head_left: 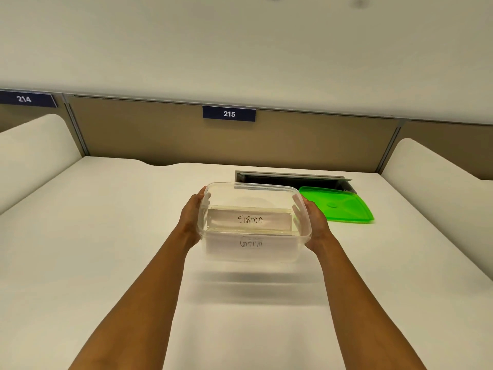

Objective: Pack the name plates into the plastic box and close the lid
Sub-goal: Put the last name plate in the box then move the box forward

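Both hands, left (pixel 190 218) and right (pixel 314 222), clamp the clear box (pixel 253 252) just above the desk (pixel 106 236), plates (pixel 249 219) inside; green lid (pixel 336 205) waits right, likely next.

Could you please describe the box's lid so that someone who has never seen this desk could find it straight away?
Start at the blue sign reading 215 on the partition, then drop to the dark cable slot in the white desk. The lid lies flat just in front of it, right of the clear plastic box held in both hands. It is the only bright green thing here.
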